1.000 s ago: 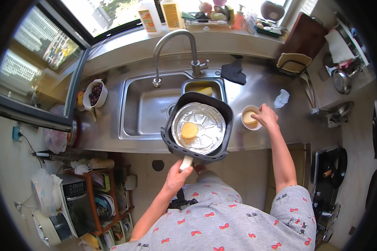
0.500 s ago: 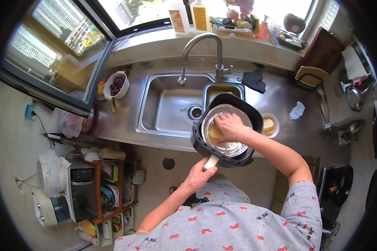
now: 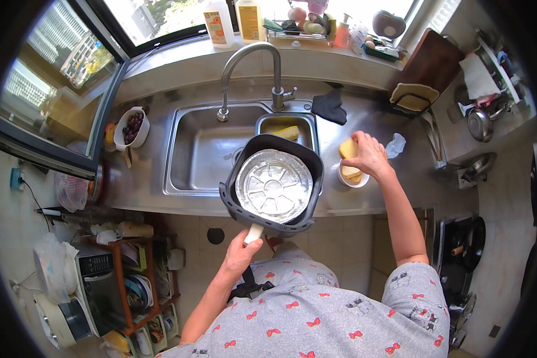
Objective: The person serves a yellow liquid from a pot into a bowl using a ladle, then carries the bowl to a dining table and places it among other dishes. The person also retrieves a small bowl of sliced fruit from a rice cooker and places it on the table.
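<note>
My left hand [image 3: 238, 255] is wrapped round the white handle [image 3: 254, 232] of a black air fryer basket [image 3: 232, 201], held over the counter's front edge and the sink. A round foil tray [image 3: 273, 186] lies inside it, bare and shiny. To the right, my right hand [image 3: 369, 156] grips a pale yellow slice [image 3: 348, 148] of food just above a small white bowl [image 3: 345, 182]. More yellow slices [image 3: 353, 173] sit in that bowl. The fingertips behind the gripped slice are partly hidden.
A steel sink [image 3: 188, 155] with a curved faucet [image 3: 247, 48] lies behind the basket; its small basin [image 3: 269, 123] holds something yellow. Grapes [image 3: 132, 128] fill a white container at left. A black cloth [image 3: 329, 106] and crumpled white plastic [image 3: 395, 145] lie on the counter.
My right hand has left the foil tray and moved right to the bowl with a yellow slice. Yellow food seen in the tray before no longer shows there. The whole view has shifted.
</note>
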Motion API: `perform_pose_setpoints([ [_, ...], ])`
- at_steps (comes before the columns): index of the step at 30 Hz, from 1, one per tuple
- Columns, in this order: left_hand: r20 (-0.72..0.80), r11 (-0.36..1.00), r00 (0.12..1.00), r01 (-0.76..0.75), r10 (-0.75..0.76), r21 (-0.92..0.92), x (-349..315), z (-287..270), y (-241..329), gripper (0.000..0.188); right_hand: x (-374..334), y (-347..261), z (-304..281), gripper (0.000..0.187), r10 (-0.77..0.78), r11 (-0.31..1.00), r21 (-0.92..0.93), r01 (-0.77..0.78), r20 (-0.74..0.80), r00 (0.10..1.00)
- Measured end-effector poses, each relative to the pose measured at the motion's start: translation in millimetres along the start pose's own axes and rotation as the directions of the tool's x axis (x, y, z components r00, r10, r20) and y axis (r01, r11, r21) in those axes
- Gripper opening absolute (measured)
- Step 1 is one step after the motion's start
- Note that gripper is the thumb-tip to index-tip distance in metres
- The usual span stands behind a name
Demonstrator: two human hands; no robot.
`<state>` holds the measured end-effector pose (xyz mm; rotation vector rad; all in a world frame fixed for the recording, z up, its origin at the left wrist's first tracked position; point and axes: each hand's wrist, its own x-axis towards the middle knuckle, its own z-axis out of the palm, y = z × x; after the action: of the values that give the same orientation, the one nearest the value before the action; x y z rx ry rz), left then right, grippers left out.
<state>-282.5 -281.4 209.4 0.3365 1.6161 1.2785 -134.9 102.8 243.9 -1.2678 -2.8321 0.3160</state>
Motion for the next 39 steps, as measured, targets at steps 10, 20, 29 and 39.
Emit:
perform_pose_setpoints([
  [10,-0.203,0.978,0.978,0.001,-0.045,-0.210,-58.0,-64.9,-33.5,0.041,18.8,44.5,100.5,0.076,0.136,0.900,-0.434,-0.042,0.189,0.973],
  [20,-0.640,0.832,0.769,-0.353,-0.004,-0.429,-207.0,-125.2,-83.3,0.044,3.7,-147.2,86.6,0.024,-0.320,0.931,-0.194,0.309,-0.031,0.947],
  [29,-0.927,0.825,0.351,-0.479,-0.133,-0.299,-371.6,-208.6,-126.9,0.046,-47.4,-368.7,125.6,0.041,-0.656,0.732,-0.077,0.677,0.188,0.731],
  [39,-0.958,0.824,0.181,-0.489,-0.224,-0.285,-508.8,-341.0,-143.9,0.052,-98.7,-471.5,164.5,0.042,-0.722,0.624,-0.111,0.773,0.296,0.625],
])
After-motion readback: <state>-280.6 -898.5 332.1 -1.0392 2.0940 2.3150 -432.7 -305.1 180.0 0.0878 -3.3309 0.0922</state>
